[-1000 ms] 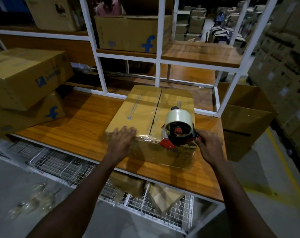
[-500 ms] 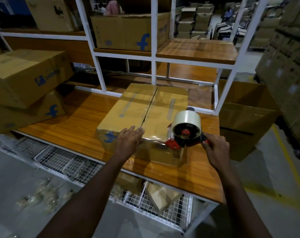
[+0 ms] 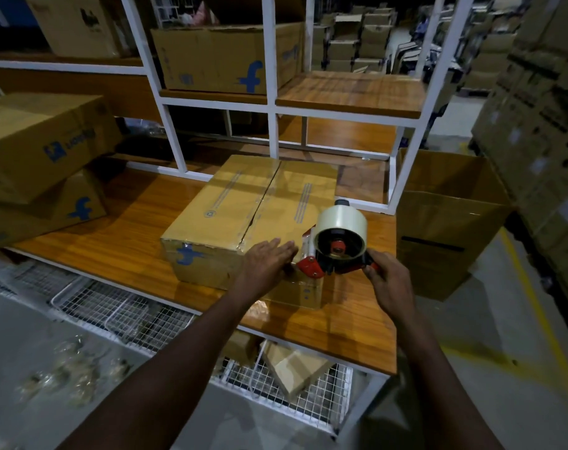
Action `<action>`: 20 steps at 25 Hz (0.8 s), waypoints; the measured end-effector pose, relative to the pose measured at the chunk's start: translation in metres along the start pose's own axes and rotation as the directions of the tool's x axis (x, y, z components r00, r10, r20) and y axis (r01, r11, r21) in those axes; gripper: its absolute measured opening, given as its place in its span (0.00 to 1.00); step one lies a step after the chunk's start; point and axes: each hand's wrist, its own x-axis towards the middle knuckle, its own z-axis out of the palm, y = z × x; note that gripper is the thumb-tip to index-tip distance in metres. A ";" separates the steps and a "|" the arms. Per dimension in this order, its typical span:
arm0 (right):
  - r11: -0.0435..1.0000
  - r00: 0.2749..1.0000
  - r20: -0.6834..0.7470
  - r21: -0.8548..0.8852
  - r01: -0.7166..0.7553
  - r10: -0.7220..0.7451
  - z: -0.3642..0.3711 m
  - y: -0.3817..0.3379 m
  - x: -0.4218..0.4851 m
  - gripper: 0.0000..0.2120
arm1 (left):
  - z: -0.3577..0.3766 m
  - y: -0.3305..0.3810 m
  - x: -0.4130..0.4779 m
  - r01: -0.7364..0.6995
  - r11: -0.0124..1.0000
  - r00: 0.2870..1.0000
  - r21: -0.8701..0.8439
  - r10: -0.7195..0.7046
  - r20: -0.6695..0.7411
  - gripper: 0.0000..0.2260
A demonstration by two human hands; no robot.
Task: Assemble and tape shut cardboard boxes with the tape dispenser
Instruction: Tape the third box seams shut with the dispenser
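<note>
The cardboard box (image 3: 237,216) on the table (image 3: 113,228) has its centre seam (image 3: 263,199) running away from the person; the right grip (image 3: 389,280), clamped on the tape dispenser (image 3: 339,241), holds it at the near edge just right of that seam, the left grip (image 3: 266,261) pressing flat-fingered beside it.

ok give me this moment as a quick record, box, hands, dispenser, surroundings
cardboard box: flaps closed, lying on the wooden table
tape dispenser: at the box's near right corner
left hand: flat on the box's near top edge, fingers straight
right hand: grips the tape dispenser's handle
surroundings: stacked boxes at left; open carton on floor at right
</note>
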 end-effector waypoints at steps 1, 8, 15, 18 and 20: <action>1.000 1.000 -0.010 0.019 -0.003 0.004 -0.001 0.000 -0.002 0.19 | 0.002 -0.002 -0.003 0.008 1.000 1.000 -0.009 -0.008 -0.028 0.29; 0.988 0.988 -0.047 -0.042 -0.152 0.150 -0.007 0.050 -0.036 0.26 | 0.006 -0.032 -0.015 0.006 0.997 0.989 -0.077 -0.017 -0.146 0.27; 0.985 0.985 -0.038 -0.038 -0.171 0.169 0.031 0.041 -0.047 0.20 | 0.008 -0.009 -0.010 -0.079 0.996 0.995 -0.032 0.077 -0.058 0.31; 0.986 0.985 -0.050 0.012 -0.166 0.166 0.031 0.042 -0.051 0.21 | 0.012 -0.003 -0.006 -0.066 0.995 0.994 -0.068 0.059 -0.096 0.27; 0.983 0.982 -0.088 0.084 -0.161 0.168 0.026 0.046 -0.056 0.23 | 0.013 -0.005 -0.006 -0.051 0.996 0.993 -0.073 0.042 -0.114 0.26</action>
